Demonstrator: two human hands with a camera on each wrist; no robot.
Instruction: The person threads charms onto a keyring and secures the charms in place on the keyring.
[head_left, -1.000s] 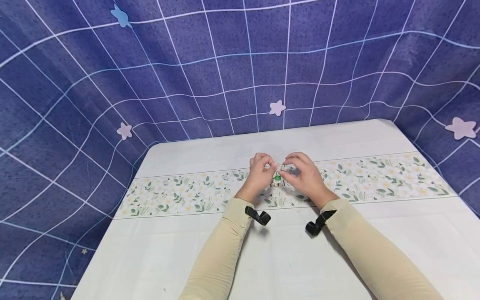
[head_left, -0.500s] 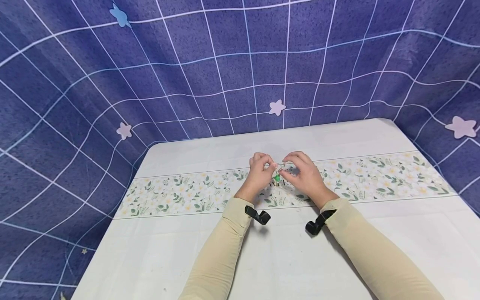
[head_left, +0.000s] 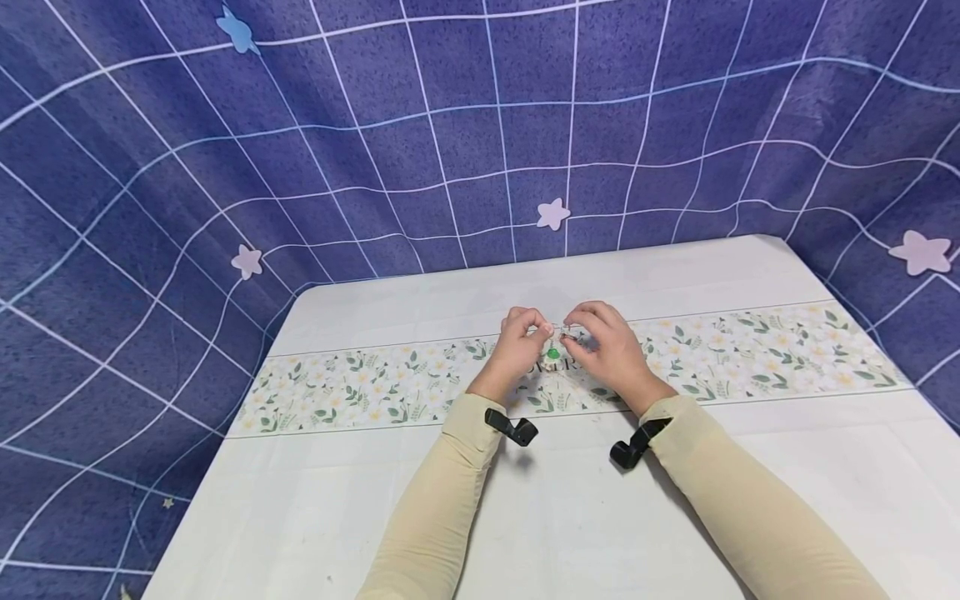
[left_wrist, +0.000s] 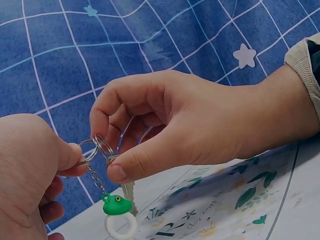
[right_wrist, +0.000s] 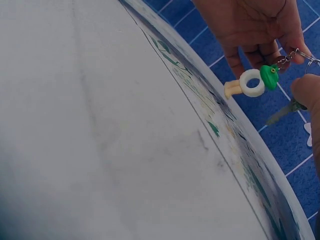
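A frog keychain [left_wrist: 117, 204] with a green head, a white ring body and pale legs hangs from a short chain. Its split ring [left_wrist: 87, 148] is pinched between the thumb and finger of my left hand [head_left: 521, 342]. My right hand [head_left: 611, 342] faces it, pinching a linked metal ring [left_wrist: 104, 145] between thumb and curled finger. Below the right thumb a silver key [right_wrist: 284, 112] hangs, partly hidden by that thumb in the left wrist view. Both hands are raised over the table's floral band, fingertips close together.
A white tablecloth [head_left: 555, 500] with a printed floral band [head_left: 360, 387] covers the table. Behind and to the sides hangs a blue grid-patterned curtain [head_left: 465, 142] with star shapes. Black wrist mounts [head_left: 513, 427] sit on both cuffs.
Both hands stay nearly in place, with the rings still between them. The green frog head has swung and turned slightly, and the right fingertips have shifted a little at the ring.
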